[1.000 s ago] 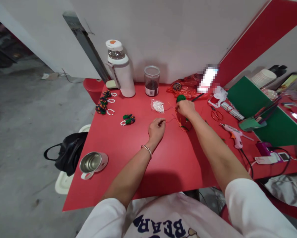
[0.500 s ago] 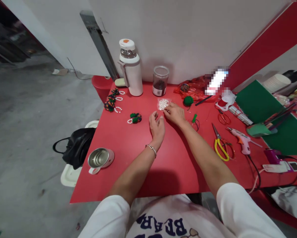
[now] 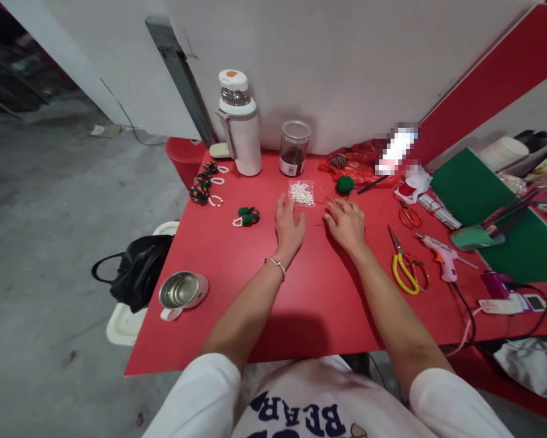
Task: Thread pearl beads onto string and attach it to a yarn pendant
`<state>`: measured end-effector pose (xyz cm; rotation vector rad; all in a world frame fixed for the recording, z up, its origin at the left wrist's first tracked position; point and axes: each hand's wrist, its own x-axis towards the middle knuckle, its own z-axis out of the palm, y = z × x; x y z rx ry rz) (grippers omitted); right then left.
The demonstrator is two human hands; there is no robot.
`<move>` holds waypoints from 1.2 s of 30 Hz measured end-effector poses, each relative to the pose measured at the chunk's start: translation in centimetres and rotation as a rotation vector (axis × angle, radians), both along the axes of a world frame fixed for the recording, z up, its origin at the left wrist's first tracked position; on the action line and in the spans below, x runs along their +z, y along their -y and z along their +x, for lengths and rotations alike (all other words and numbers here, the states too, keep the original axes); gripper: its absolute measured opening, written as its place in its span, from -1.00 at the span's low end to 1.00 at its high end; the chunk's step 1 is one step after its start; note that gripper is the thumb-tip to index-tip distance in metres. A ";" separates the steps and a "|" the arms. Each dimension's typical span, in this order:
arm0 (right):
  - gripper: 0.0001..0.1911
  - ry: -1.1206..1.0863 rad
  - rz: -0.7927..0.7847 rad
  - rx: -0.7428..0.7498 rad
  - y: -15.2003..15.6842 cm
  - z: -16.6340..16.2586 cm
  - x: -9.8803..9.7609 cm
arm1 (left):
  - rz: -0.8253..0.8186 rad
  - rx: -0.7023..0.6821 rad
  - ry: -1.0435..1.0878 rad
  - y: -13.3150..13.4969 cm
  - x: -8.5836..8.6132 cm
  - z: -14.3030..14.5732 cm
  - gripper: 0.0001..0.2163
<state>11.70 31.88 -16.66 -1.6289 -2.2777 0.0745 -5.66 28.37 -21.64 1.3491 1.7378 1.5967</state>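
Note:
My left hand (image 3: 289,226) lies flat on the red table (image 3: 236,286), fingers stretched out, holding nothing. My right hand (image 3: 347,222) rests palm down beside it, fingers spread over thin orange thread. A small clear bag of white beads (image 3: 302,193) lies just beyond both hands. A green yarn ball (image 3: 345,185) sits to the right of the bag. A green and dark yarn piece with a bead loop (image 3: 247,216) lies left of my left hand.
At the back stand a white thermos (image 3: 239,125) and a clear jar (image 3: 294,148). Yellow-handled scissors (image 3: 403,268), red scissors (image 3: 409,216), and a pink glue gun (image 3: 440,255) lie on the right. A steel cup (image 3: 181,291) sits near the left edge, a black bag (image 3: 139,274) beyond it.
My right hand drew back from the bead bag and now lies flat on the table. My left hand spread open and shifted slightly forward.

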 end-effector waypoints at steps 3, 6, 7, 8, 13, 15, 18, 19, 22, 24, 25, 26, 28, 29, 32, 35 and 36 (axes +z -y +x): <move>-0.51 0.088 -0.039 0.095 1.3 1.7 -1.6 | -0.008 -0.103 -0.221 -1.0 0.3 -0.6 -0.57; -0.48 0.090 -0.082 0.055 -0.2 2.6 -2.6 | -0.075 -0.156 -0.325 -1.7 0.6 -0.8 -0.60; -0.47 0.080 -0.081 0.031 -1.0 2.7 -2.6 | -0.096 -0.159 -0.354 -1.7 0.7 -0.8 -0.60; -0.47 0.068 -0.076 0.004 -1.8 2.8 -2.6 | -0.115 -0.158 -0.385 -1.6 0.7 -0.8 -0.61; -0.50 0.001 0.043 -0.097 -3.1 2.2 -1.4 | -0.147 -0.104 -0.454 -0.6 1.0 -0.8 -0.63; -0.51 -0.007 0.089 0.009 -2.5 1.4 -1.1 | -0.144 -0.084 -0.443 -0.4 1.2 -0.8 -0.63; -0.50 0.018 0.016 0.204 -1.9 0.2 -1.4 | -0.166 -0.087 -0.474 -0.4 1.4 -0.9 -0.65; -0.49 0.027 -0.031 0.218 -1.9 -0.1 -1.6 | -0.174 -0.093 -0.494 -0.4 1.4 -0.9 -0.65; -0.48 0.022 -0.084 0.102 -2.1 -0.3 -2.1 | -0.173 -0.113 -0.538 -0.1 1.6 -0.6 -0.68; -0.49 -0.004 -0.035 0.025 -2.3 0.2 -1.9 | -0.158 -0.139 -0.558 0.3 1.8 -0.2 -0.69; -0.50 -0.022 -0.005 0.017 -2.4 0.6 -1.7 | -0.155 -0.157 -0.570 0.5 1.9 0.0 -0.69; -0.52 -0.042 0.022 0.020 -2.5 1.1 -1.4 | -0.154 -0.176 -0.583 0.7 1.9 0.3 -0.69; -0.55 -0.094 0.057 -0.008 -2.7 2.5 -0.6 | -0.153 -0.209 -0.606 1.1 2.1 0.8 -0.69; -0.56 -0.131 0.064 -0.054 -2.9 3.3 -0.3 | -0.150 -0.222 -0.613 1.3 2.2 1.1 -0.70; -0.53 -0.279 0.073 -0.256 -3.4 6.4 0.2 | -0.134 -0.250 -0.602 2.0 2.2 1.8 -0.73; -0.54 -0.387 0.042 -0.416 -3.2 9.1 -0.2 | -0.120 -0.262 -0.563 2.9 2.2 2.3 -0.75; -0.56 -0.387 0.021 -0.443 -2.9 9.7 -0.5 | -0.116 -0.262 -0.553 3.3 2.2 2.4 -0.76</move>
